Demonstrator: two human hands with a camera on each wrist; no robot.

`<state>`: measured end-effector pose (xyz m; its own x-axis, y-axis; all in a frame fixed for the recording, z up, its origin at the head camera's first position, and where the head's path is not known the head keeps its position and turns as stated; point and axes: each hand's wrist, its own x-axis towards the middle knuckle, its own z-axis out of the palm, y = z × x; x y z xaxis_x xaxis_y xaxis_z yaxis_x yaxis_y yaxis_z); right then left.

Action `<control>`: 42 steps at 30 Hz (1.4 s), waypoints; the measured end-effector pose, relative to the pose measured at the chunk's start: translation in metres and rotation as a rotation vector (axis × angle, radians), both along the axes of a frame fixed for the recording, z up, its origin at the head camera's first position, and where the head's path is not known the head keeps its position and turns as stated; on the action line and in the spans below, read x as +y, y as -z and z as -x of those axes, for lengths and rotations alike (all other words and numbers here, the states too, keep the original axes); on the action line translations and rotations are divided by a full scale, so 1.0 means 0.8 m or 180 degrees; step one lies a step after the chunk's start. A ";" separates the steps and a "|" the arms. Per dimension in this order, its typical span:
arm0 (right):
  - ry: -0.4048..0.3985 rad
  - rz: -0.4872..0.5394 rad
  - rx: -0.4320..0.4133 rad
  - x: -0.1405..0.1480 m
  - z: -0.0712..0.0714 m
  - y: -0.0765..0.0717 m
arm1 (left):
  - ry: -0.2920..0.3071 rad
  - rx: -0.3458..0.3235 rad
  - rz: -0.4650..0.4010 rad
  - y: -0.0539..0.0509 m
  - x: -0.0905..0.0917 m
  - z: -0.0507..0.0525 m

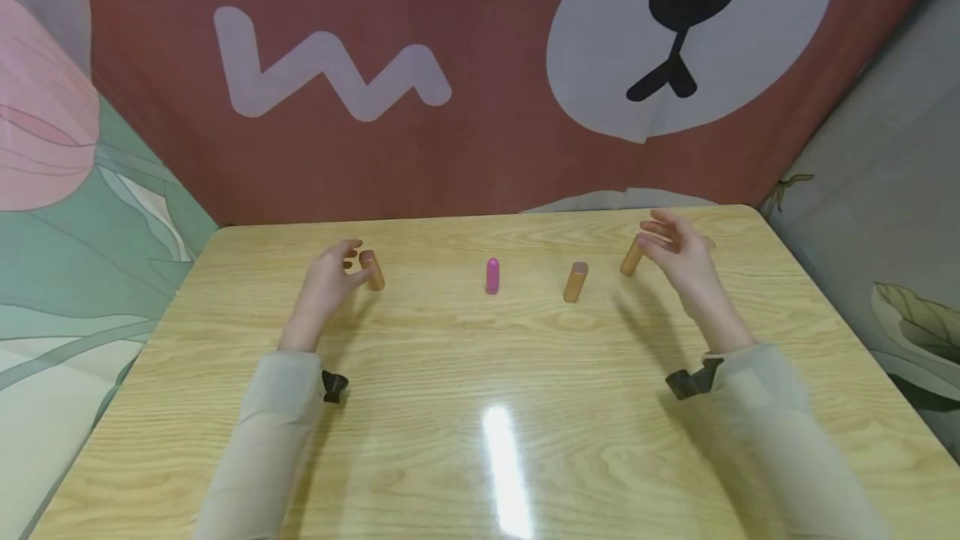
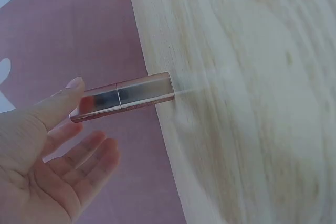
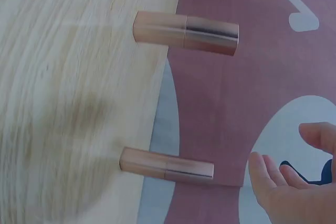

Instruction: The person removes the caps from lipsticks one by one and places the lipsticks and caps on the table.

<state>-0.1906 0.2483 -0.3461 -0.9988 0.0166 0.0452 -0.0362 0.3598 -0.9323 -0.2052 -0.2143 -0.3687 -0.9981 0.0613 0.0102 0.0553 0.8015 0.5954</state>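
My left hand is at a rose-gold lipstick tube that stands upright on the table. In the left wrist view the thumb lies against the tube's top end. Its other fingers are loosely bent beside and below the tube. My right hand hovers at the back right, close to another upright rose-gold lipstick tube. A gap shows between its fingertips and this tube in the right wrist view. A third rose-gold tube stands to the left of that one. Between the hands stands a small magenta bullet-shaped tube.
All the tubes stand in a loose row near the back edge of the wooden table. Behind that edge hangs a reddish-brown printed cloth. Each wrist carries a black band mount, such as the one on the right.
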 end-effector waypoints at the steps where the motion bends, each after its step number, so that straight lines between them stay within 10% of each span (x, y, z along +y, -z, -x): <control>1: -0.0023 0.0156 0.0007 0.000 0.000 0.002 | 0.0006 -0.0006 -0.0028 0.001 0.000 0.000; 17: -0.0197 0.1677 0.0180 -0.032 -0.001 0.006 | -0.0030 -0.0130 -0.0396 0.004 0.005 0.003; 36: -0.0423 0.1321 0.0151 -0.086 0.003 -0.008 | -0.0152 0.0171 -0.0709 0.006 0.009 0.001; 42: -0.0520 0.1082 0.0031 -0.107 0.002 -0.010 | -0.0135 -0.0085 -0.1091 0.002 0.018 0.000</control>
